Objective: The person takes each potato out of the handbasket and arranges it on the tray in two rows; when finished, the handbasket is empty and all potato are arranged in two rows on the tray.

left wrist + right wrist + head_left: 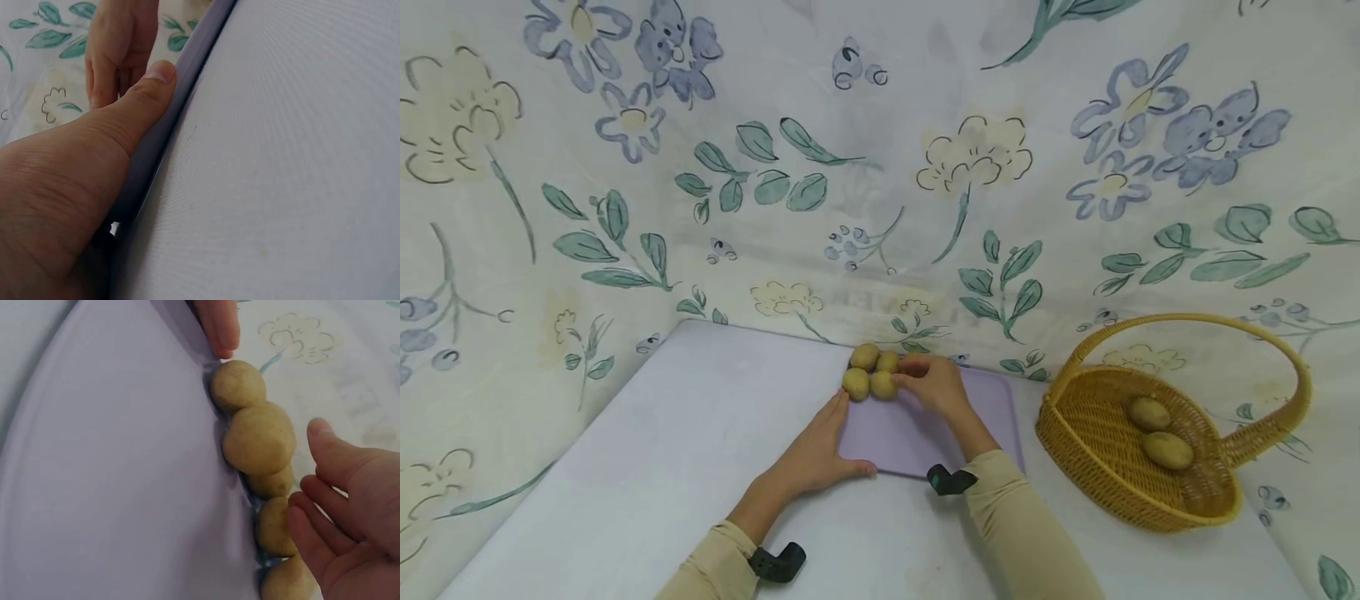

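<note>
Several potatoes sit clustered along the far side of a lilac tray. My left hand lies along the tray's left side, fingers straight and their tips by the nearest-left potato. Its thumb stretches along the tray's near edge. Over the right part of the cluster is my right hand. In the right wrist view its fingers bend loosely beside the row of potatoes, thumb apart, with no potato between them. Whether those fingertips touch a potato is hard to tell. Some potatoes are partly hidden by the right hand.
To the right stands a wicker basket with a tall handle, holding two potatoes. A white table lies under everything. Floral cloth rises behind the tray and surrounds the table.
</note>
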The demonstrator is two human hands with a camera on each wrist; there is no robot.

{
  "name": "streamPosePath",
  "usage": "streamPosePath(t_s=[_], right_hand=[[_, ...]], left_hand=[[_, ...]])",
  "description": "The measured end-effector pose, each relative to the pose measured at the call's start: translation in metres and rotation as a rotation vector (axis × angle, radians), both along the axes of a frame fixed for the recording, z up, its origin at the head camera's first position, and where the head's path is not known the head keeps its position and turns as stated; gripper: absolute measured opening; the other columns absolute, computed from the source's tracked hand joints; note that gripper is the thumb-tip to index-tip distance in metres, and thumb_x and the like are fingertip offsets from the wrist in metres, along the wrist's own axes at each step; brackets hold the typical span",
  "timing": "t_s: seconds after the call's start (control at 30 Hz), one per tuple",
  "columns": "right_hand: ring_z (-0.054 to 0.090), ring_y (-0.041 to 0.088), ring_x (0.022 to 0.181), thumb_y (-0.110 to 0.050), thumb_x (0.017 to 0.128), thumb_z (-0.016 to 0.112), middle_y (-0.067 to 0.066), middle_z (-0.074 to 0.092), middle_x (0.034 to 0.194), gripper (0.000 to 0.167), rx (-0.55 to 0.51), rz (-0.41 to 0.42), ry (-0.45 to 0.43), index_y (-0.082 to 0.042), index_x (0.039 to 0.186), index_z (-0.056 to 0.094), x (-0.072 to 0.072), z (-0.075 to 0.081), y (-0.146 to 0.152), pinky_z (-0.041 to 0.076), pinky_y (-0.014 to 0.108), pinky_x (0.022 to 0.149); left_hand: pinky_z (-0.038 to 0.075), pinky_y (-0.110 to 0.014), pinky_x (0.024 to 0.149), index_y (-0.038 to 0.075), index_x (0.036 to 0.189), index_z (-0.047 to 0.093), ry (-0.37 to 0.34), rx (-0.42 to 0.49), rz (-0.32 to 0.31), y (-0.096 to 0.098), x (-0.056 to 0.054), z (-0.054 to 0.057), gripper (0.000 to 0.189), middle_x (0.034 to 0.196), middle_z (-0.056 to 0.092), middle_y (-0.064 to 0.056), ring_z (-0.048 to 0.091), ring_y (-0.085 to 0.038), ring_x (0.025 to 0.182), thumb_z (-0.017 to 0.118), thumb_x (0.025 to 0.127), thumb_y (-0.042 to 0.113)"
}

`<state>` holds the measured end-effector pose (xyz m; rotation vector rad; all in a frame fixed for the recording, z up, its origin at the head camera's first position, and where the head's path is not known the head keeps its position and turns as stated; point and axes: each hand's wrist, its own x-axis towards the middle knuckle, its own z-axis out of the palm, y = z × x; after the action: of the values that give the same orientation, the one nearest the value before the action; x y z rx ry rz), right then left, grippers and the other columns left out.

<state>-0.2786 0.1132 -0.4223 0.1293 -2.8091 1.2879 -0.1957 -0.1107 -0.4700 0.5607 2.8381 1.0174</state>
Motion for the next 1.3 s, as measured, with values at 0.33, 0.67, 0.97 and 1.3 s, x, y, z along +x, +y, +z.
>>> streamPosePath(t_s=[0.33,0.67,0.97,1.3], right_hand=[[0.070,0.026,0.117,-0.028,0.084,0.085,0.005,0.075,0.125,0.044,-0.095,0.075,-0.084,-0.013,0.124,0.075,0.002,0.017,0.022,0.058,0.041,0.100],[0.065,0.034,0.126,-0.016,0.086,0.084,0.013,0.071,0.132,0.046,-0.176,0.318,-0.131,-0.006,0.129,0.071,0.011,0.040,0.076,0.059,0.035,0.099],[0.066,0.032,0.125,-0.025,0.085,0.084,0.013,0.070,0.132,0.049,-0.096,0.430,-0.160,-0.005,0.128,0.072,0.026,0.059,0.125,0.058,0.020,0.092],[0.070,0.002,0.111,-0.015,0.090,0.078,0.004,0.074,0.125,0.045,-0.143,0.417,-0.163,0.006,0.128,0.068,0.052,0.072,0.191,0.059,0.019,0.089]], left_hand=[[0.019,-0.049,0.130,-0.003,0.162,0.008,-0.004,0.005,0.009,0.000,0.001,-0.001,0.136,0.171,0.009,-0.021,0.014,-0.036,0.159,0.081,0.072,0.068],[0.019,-0.049,0.130,-0.003,0.162,0.009,0.010,-0.016,0.011,0.001,0.000,-0.001,0.135,0.171,0.009,-0.020,0.014,-0.036,0.159,0.080,0.072,0.069],[0.019,-0.048,0.130,-0.002,0.162,0.007,0.019,-0.024,0.017,-0.001,-0.002,-0.004,0.137,0.171,0.008,-0.019,0.013,-0.035,0.159,0.079,0.071,0.071],[0.019,-0.049,0.130,-0.002,0.162,0.009,-0.003,-0.007,0.014,0.001,0.001,0.000,0.135,0.171,0.008,-0.020,0.012,-0.035,0.159,0.080,0.072,0.069]])
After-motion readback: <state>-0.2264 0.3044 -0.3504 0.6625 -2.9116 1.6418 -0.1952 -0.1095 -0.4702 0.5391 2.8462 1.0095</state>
